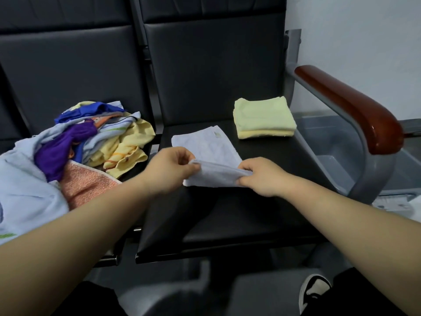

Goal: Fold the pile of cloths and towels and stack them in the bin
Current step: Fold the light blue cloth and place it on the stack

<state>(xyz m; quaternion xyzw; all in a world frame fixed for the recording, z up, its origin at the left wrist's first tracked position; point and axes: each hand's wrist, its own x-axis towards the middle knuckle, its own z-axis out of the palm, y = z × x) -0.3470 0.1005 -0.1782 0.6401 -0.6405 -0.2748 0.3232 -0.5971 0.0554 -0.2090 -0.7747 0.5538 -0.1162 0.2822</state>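
A pale grey-lilac towel [209,144] lies on the black seat [262,213], its near edge lifted and doubled over. My left hand [168,167] pinches the near left corner of that edge. My right hand [262,176] pinches the near right corner. Two folded yellow cloths [264,118] sit stacked at the back right of the seat. A loose pile of cloths [91,142], blue, purple, yellow and orange, covers the seat to the left. A grey bin [337,156] stands on the floor to the right, under the armrest.
A brown wooden armrest [355,110] on a grey metal frame rises between the seat and the bin. Black seat backs stand behind. A pale wall is at the right. My shoe [314,290] shows at the bottom right.
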